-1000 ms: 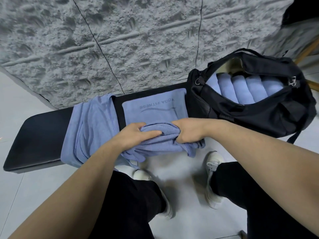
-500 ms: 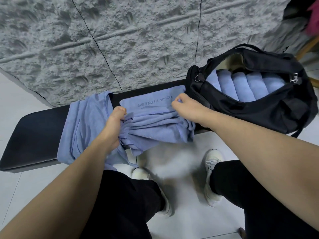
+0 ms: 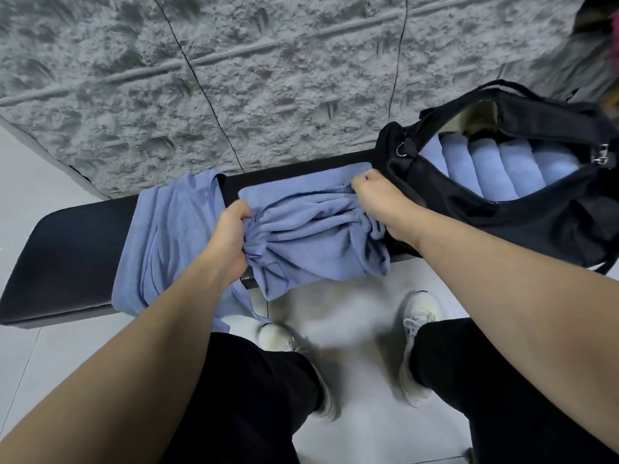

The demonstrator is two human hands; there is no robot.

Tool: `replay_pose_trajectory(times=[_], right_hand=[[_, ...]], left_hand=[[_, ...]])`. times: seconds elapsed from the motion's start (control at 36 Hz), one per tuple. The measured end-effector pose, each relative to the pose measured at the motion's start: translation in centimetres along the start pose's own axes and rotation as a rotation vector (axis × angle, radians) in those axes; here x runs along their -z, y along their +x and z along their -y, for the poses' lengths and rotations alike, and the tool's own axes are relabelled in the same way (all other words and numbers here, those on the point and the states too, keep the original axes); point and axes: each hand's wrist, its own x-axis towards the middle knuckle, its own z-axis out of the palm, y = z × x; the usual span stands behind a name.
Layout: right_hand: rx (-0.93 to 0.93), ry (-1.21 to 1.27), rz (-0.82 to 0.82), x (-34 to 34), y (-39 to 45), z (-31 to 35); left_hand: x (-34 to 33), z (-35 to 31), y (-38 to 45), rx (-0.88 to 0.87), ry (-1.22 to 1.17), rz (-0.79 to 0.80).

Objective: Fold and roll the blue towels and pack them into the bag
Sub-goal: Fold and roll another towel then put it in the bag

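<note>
Far left, the black padded surface (image 3: pixel 67 249) lies bare along the grey rough wall (image 3: pixel 234 78). Next along, a loose pile of blue towels (image 3: pixel 167 242) drapes over the surface, its front edge hanging toward the floor. Just beside that pile, your left hand (image 3: pixel 231 239) grips the bunched left end of the working towel (image 3: pixel 311 236); its fingers are curled tight into the cloth and hidden under gathered folds. The working towel lies crumpled across the middle of the surface, its far edge flat against the black padding, its near edge hanging off the front. At the towel's right end, your right hand (image 3: pixel 382 202) holds the gathered cloth, fingers curled into the fabric at the far corner and thumb side down in the folds. Directly right of that hand, touching the towel's end, the black bag (image 3: pixel 502 222) sits on the surface with its top unzipped. Inside it, rolled blue towels (image 3: pixel 509 169) lie side by side in a row. Below, your white shoes (image 3: pixel 418 316) stand on the pale floor tiles.
</note>
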Motion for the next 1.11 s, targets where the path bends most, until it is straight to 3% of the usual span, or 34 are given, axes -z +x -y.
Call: replay_pose_trajectory(times=[0.14,0.44,0.64,0.81,1.11], right_hand=[[0.055,0.028,-0.026,-0.6,1.8,-0.8],[0.108,0.032,-0.086,-1.4,5.3,-0.1],[0.226,-0.216,-0.104,-1.6,7.2,0.5],[0.155,-0.473,-0.221,-1.4,9.1,0.0],[0.107,-0.451,-0.087,-1.8,9.6,0.3]], left_hand=[[0.7,0.3,2.1,-0.023,0.055,0.014],[1.2,-1.1,5.4,-0.206,0.047,-0.310],[1.7,-2.1,8.2,-0.169,0.031,-0.340],[2.0,-2.0,9.1,-0.146,0.104,-0.303],[2.2,-1.4,9.7,-0.375,0.692,-0.279]])
